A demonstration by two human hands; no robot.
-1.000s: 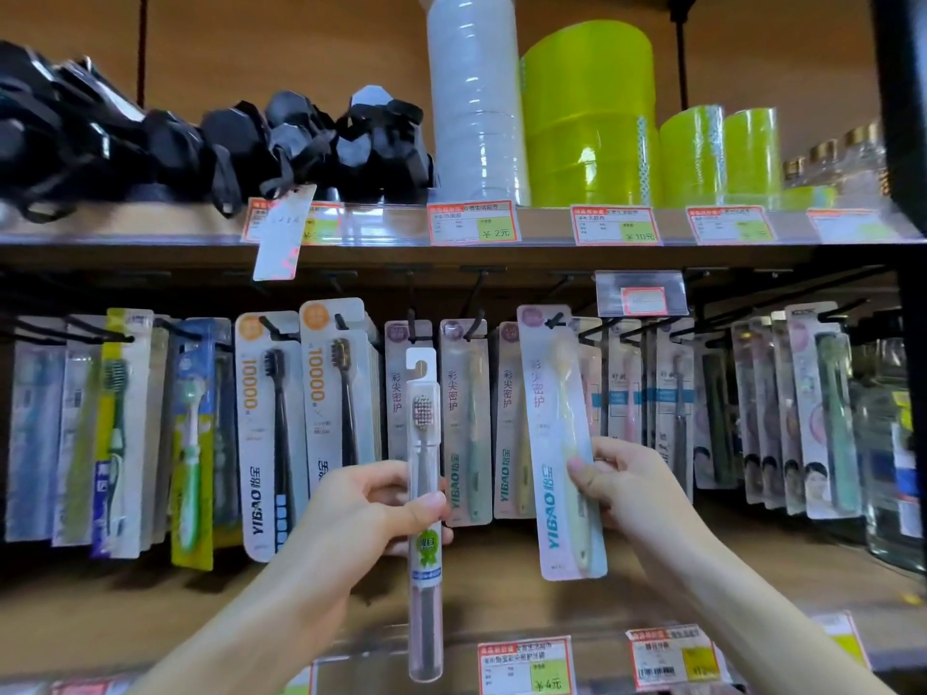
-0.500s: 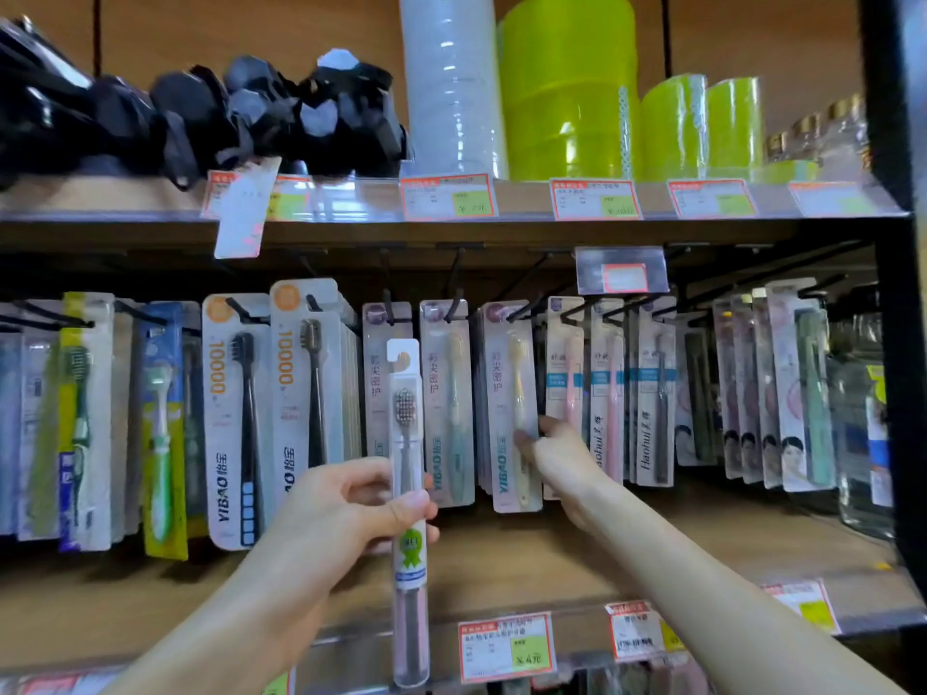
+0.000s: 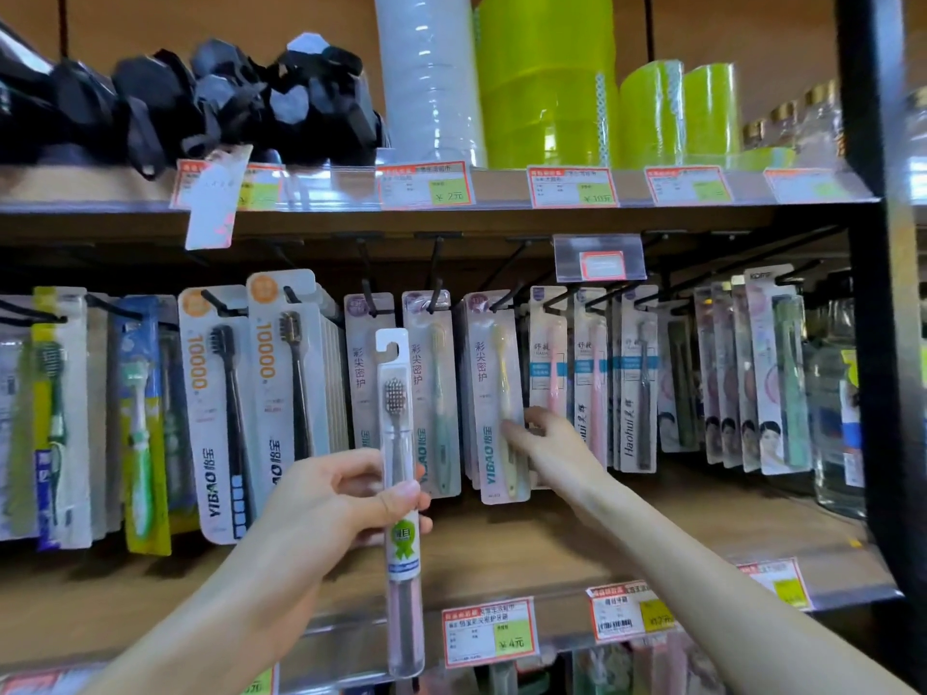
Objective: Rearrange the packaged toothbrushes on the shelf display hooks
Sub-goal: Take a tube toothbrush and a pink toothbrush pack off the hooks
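Observation:
My left hand [image 3: 331,499] is shut on a slim clear toothbrush tube [image 3: 398,393] with a white hanger tab and a green seal, held upright in front of the shelf. The row of packaged toothbrushes hangs from black hooks [image 3: 437,273] under the upper shelf. My right hand [image 3: 557,443] reaches to the YIBAO pack with the yellow brush [image 3: 494,373], which hangs on its hook. Its fingertips rest on the pack's lower right edge, fingers apart, not closed around it.
Black "10000" packs [image 3: 220,408] hang to the left, pink and grey Haohui packs [image 3: 637,383] to the right. The upper shelf [image 3: 501,213] carries black items, clear and green cup stacks. A dark upright post [image 3: 888,293] stands at the right. Price tags line the shelf edges.
One second ago my right hand held the yellow YIBAO pack off the hooks; it now hangs on its hook and the hand has loosened. The left hand kept the tube steady.

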